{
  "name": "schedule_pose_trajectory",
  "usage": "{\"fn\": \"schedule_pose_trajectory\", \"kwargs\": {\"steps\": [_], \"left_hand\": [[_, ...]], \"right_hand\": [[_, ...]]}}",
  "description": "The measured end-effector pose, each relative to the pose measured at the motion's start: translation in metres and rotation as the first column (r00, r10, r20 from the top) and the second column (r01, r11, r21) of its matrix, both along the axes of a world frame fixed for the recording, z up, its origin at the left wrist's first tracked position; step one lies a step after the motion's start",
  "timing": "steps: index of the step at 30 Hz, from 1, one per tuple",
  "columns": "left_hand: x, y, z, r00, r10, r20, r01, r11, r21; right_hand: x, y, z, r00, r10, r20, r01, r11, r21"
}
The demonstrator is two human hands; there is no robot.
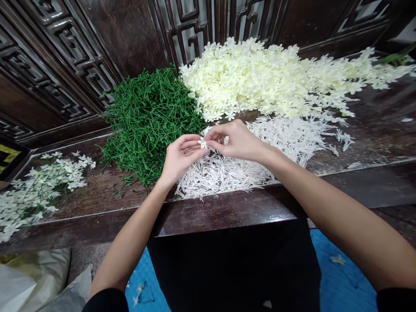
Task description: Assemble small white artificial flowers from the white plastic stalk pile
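Note:
A small white artificial flower (203, 143) is pinched between the fingertips of both hands, above the heap of white pieces. My left hand (180, 159) grips it from the left, with thumb and fingers closed together. From the right, the thumb and index finger of my right hand (239, 139) close at the flower's edge; its stem is hidden. Beneath the hands lies a pile of thin white plastic sprigs (227, 173). Left of them is a mound of green plastic stems (146, 117). Behind rises a large heap of cream-white flower heads (253, 80).
Several white flowers on green stems (48, 186) lie at the left on the dark wooden bench (208, 212). A carved wooden backrest (120, 39) closes off the far side. Pale sacks (45, 277) stand at lower left, and a blue seat (338, 268) shows below.

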State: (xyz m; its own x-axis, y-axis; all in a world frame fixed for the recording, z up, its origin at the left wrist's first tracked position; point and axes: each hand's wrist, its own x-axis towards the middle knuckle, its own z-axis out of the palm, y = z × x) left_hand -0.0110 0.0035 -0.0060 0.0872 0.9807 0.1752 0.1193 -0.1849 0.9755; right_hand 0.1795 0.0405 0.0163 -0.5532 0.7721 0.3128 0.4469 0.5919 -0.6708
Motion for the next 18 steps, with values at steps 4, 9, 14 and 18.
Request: {"fn": "schedule_pose_trajectory", "kwargs": {"steps": [4, 9, 14, 18], "left_hand": [[-0.0025, 0.0019, -0.0004, 0.998, -0.039, 0.056, 0.039, 0.999, -0.009], [-0.0023, 0.0025, -0.0013, 0.997, -0.044, 0.061, 0.042, 0.999, 0.021], [-0.0019, 0.0014, -0.0015, 1.000, -0.004, 0.021, 0.003, 1.000, 0.030], [-0.0033, 0.0025, -0.0022, 1.000, 0.010, 0.012, -0.010, 0.999, 0.039]], "right_hand": [[0.0002, -0.0012, 0.0014, 0.999, 0.004, -0.045, -0.003, 1.000, 0.016], [0.0007, -0.0024, 0.0025, 0.998, -0.008, -0.070, 0.011, 0.999, 0.038], [0.0002, -0.0022, 0.0023, 0.999, -0.002, -0.050, 0.005, 0.999, 0.050], [-0.0001, -0.0023, 0.0012, 0.999, 0.017, -0.050, -0.013, 0.996, 0.086]]}}
